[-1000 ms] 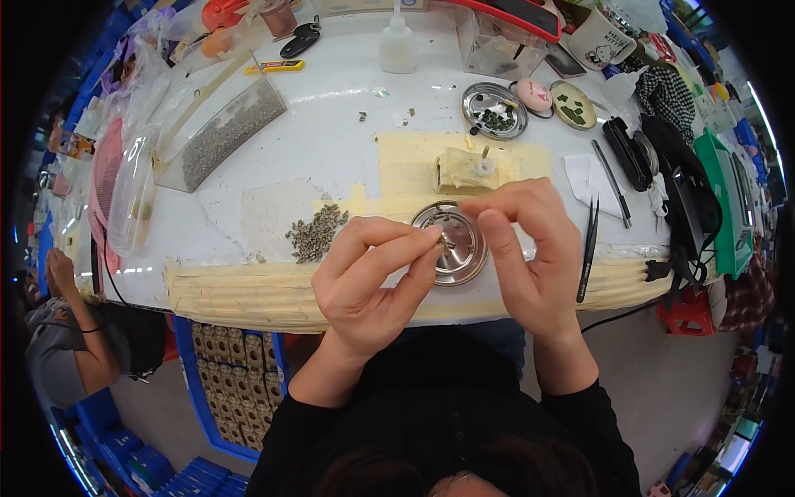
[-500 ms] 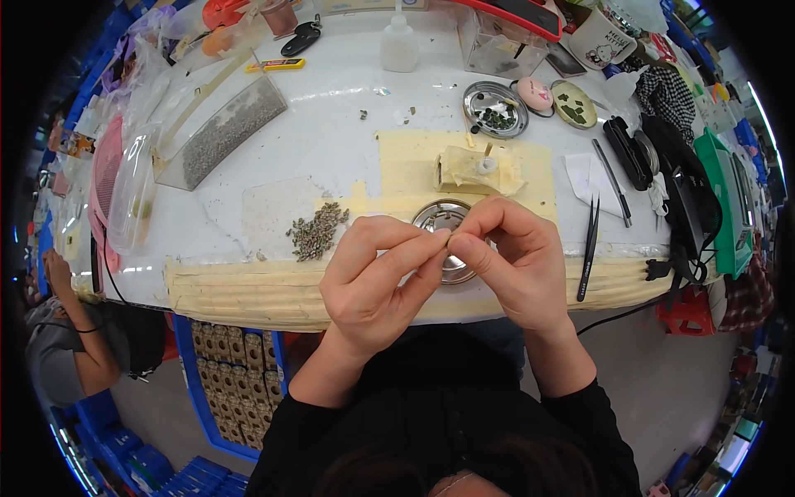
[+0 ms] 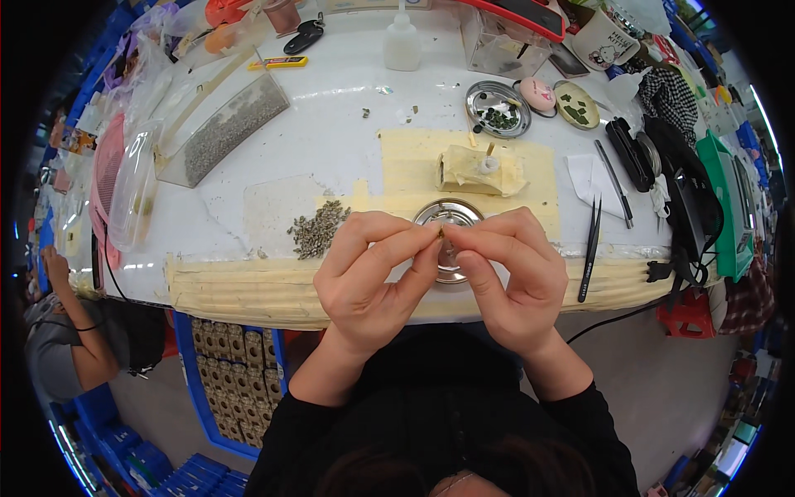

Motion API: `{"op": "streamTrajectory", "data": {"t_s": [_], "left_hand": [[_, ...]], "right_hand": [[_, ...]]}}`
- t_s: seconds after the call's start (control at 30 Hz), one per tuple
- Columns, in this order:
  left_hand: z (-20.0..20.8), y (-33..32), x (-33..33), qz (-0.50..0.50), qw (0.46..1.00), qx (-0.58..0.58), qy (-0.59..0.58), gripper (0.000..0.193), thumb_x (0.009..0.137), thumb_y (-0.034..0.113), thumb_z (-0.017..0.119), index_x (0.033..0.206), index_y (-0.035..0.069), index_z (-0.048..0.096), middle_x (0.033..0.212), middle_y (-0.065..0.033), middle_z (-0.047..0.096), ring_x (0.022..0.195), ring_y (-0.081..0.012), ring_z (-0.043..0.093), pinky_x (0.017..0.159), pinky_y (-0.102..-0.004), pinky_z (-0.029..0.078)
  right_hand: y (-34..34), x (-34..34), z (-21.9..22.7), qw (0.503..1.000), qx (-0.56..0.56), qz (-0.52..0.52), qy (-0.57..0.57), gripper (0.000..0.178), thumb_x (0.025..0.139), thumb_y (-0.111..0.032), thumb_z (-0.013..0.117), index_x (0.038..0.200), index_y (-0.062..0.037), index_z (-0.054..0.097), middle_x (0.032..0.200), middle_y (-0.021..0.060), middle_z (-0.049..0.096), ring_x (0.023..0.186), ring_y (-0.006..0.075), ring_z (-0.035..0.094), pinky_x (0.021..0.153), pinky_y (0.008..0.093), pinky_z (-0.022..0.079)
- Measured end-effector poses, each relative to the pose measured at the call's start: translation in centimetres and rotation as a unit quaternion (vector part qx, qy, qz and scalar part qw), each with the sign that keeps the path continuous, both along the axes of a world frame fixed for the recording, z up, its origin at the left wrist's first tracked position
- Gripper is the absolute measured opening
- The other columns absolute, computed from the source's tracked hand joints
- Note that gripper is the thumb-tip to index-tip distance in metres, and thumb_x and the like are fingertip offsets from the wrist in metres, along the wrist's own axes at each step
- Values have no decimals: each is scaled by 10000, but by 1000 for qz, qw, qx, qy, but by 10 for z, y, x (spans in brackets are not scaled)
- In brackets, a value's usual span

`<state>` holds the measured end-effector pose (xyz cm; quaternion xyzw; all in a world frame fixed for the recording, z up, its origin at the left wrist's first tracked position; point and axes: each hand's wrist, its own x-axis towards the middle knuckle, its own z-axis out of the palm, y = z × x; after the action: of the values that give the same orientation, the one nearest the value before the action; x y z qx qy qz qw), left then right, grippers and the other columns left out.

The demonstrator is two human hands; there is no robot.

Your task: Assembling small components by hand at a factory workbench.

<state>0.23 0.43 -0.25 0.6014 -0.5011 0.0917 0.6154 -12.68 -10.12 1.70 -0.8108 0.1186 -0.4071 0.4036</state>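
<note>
My left hand (image 3: 364, 277) is closed in a pinch, thumb against forefinger, on a small brass-coloured piece (image 3: 441, 234) too tiny to name. My right hand (image 3: 522, 277) is partly open. Its forefinger reaches to the same piece, while its thumb stands apart below. Both hands are over a round shiny metal dish (image 3: 450, 209) whose lower part they partly hide. Left of my left hand, a pile of small metal parts (image 3: 319, 230) lies on the table. Beyond the dish stands a tape-wrapped block (image 3: 476, 171) with a short peg on top.
Black tweezers (image 3: 590, 248) and a dark pen (image 3: 613, 182) lie at right. Farther back are a metal dish of dark green bits (image 3: 498, 110), a white squeeze bottle (image 3: 402, 45) and a clear tray of grey granules (image 3: 232, 128). A blue crate (image 3: 192, 373) of metal parts sits below the table edge.
My right thumb has come away from the fingertips and dropped lower. The forefinger now reaches forward to the small piece, which shows more clearly. My left hand keeps its pinch.
</note>
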Motion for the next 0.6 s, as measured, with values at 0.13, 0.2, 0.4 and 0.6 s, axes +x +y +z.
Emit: {"op": "streamTrajectory", "data": {"t_s": [0.13,0.2,0.4,0.6], "left_hand": [[0,0,0,-4,1000,-5,-13,272,712,-81,793,965,9,747,879,-67,672,754,-196,634,643,-292,489],[2,1,0,-8,1000,-9,-17,279,714,-80,792,974,12,748,883,-65,669,761,-197,635,649,-295,491],[2,2,1,-21,999,-17,-33,300,706,-69,798,990,17,754,887,-67,666,768,-197,634,652,-299,487],[1,0,0,-30,998,-20,-44,328,678,-77,790,991,16,761,881,-70,661,763,-203,627,642,-300,479]], "right_hand": [[5,-3,-2,956,280,88,-17,214,905,-52,709,1114,-13,736,900,54,679,803,122,603,695,250,478],[6,-3,2,913,387,123,-34,206,950,-69,672,1135,9,720,921,49,684,834,96,609,706,233,485],[2,-7,0,822,535,193,-7,203,973,-97,653,1141,7,699,962,40,692,850,70,611,700,222,499],[1,-3,-2,837,516,180,-11,141,938,-90,703,1048,-5,677,944,16,685,808,56,610,684,211,506]]}}
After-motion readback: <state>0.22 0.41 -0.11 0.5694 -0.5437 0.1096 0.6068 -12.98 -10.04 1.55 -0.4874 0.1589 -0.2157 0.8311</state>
